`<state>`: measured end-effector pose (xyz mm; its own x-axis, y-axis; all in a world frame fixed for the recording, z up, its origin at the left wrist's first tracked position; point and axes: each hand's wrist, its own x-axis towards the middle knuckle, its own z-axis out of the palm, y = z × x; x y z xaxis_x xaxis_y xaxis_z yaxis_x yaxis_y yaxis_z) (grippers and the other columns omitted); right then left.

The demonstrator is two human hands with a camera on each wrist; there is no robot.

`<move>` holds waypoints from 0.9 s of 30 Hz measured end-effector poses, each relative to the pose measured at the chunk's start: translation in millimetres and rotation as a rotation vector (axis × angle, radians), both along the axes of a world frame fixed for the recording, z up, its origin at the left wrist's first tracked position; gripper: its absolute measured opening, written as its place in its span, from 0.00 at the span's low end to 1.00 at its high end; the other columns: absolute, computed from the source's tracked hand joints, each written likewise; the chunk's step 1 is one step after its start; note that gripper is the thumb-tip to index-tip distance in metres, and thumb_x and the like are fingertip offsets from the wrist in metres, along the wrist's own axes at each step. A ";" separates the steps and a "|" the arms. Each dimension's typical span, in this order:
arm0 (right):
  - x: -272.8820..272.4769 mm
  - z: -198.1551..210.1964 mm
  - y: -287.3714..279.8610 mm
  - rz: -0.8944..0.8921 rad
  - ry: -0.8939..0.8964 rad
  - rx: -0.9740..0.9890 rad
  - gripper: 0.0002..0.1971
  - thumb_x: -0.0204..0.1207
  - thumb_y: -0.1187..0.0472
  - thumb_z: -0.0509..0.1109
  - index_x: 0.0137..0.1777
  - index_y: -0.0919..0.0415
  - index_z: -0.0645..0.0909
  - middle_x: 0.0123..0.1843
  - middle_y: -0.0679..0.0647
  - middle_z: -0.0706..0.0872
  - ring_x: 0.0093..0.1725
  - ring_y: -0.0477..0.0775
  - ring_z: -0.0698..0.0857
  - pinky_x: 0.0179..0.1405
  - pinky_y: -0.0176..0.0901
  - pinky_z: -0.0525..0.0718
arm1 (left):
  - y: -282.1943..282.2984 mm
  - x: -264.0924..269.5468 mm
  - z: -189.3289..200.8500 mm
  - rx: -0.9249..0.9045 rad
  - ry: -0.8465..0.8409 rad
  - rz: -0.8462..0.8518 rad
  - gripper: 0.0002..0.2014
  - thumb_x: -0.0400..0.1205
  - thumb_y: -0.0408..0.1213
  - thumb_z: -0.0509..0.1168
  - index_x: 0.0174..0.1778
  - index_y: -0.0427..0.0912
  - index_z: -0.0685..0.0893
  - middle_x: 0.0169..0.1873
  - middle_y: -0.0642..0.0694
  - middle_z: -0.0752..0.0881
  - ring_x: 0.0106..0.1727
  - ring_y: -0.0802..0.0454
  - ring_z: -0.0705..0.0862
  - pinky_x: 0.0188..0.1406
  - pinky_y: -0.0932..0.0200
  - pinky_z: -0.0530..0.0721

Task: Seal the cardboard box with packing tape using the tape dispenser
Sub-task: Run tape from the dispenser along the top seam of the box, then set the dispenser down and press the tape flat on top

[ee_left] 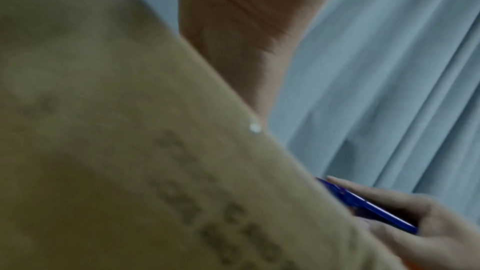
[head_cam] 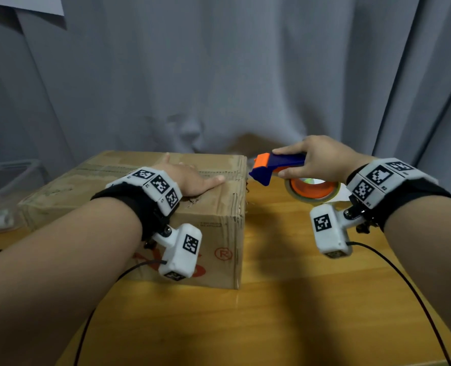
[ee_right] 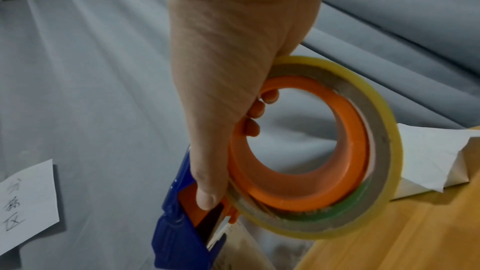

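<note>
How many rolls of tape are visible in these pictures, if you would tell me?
1. The tape roll sits on the dispenser held by the right hand, beside the box. Others may be hidden.

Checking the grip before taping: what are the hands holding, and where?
The right hand grips the tape dispenser, fingers through the roll's orange core. The left hand holds nothing, resting flat on the cardboard box.

1. Your left hand (head_cam: 190, 180) lies palm down with fingers straight and spread, thumb pointing right.
2. Your left forearm reaches in from the lower left, wrist held level.
3. Your right hand (head_cam: 316, 159) is raised, fingers curled in a grip, forefinger stretched forward to the left.
4. In the right wrist view your fingertips (ee_right: 255, 110) hook inward while the thumb (ee_right: 207, 192) presses straight down.
</note>
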<state>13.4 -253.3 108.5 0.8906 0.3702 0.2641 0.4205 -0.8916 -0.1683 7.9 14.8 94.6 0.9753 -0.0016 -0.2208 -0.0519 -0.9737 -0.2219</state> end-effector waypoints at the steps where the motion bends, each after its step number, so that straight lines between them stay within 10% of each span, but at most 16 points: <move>1: -0.5 0.6 -0.7 0.000 -0.015 0.003 0.29 0.70 0.40 0.72 0.72 0.39 0.75 0.37 0.33 0.74 0.36 0.39 0.77 0.35 0.35 0.72 | -6.6 -0.3 2.2 0.008 -0.027 -0.027 0.52 0.71 0.76 0.31 0.79 0.41 0.65 0.79 0.41 0.66 0.82 0.45 0.58 0.79 0.36 0.35; 9: -0.2 -3.1 -6.3 0.007 -0.033 0.105 0.30 0.69 0.40 0.73 0.73 0.38 0.73 0.38 0.32 0.73 0.39 0.37 0.76 0.40 0.34 0.73 | -56.3 -4.2 -13.8 -0.321 -0.169 -0.284 0.42 0.75 0.55 0.64 0.82 0.47 0.54 0.83 0.47 0.54 0.83 0.47 0.50 0.80 0.38 0.42; 14: 1.3 -24.1 -4.7 0.045 -0.020 0.206 0.30 0.69 0.39 0.73 0.72 0.39 0.74 0.50 0.44 0.87 0.48 0.46 0.84 0.54 0.46 0.84 | -45.1 -7.4 -24.2 -0.519 -0.348 -0.216 0.37 0.72 0.48 0.67 0.78 0.50 0.62 0.74 0.44 0.68 0.75 0.42 0.64 0.75 0.44 0.62; 18: 0.2 -46.8 -3.2 0.003 -0.058 0.255 0.30 0.71 0.42 0.72 0.73 0.40 0.73 0.39 0.45 0.79 0.39 0.43 0.78 0.49 0.41 0.78 | -45.6 -10.8 -21.1 -0.482 -0.367 -0.190 0.31 0.73 0.47 0.67 0.72 0.44 0.69 0.67 0.41 0.70 0.71 0.40 0.68 0.70 0.48 0.69; 27: -5.8 -93.4 -24.9 -0.008 -0.099 0.448 0.30 0.68 0.45 0.76 0.72 0.40 0.75 0.48 0.46 0.80 0.51 0.50 0.81 0.58 0.44 0.79 | -45.0 -13.0 -26.6 -0.582 -0.402 -0.070 0.28 0.72 0.46 0.72 0.66 0.41 0.76 0.65 0.40 0.75 0.68 0.41 0.73 0.67 0.55 0.71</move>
<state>7.6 -278.2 15.1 0.8555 0.1935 0.4803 0.4474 -0.7433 -0.4974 -5.1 -30.1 68.0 0.9743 -0.0752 0.2122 -0.1418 -0.9372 0.3186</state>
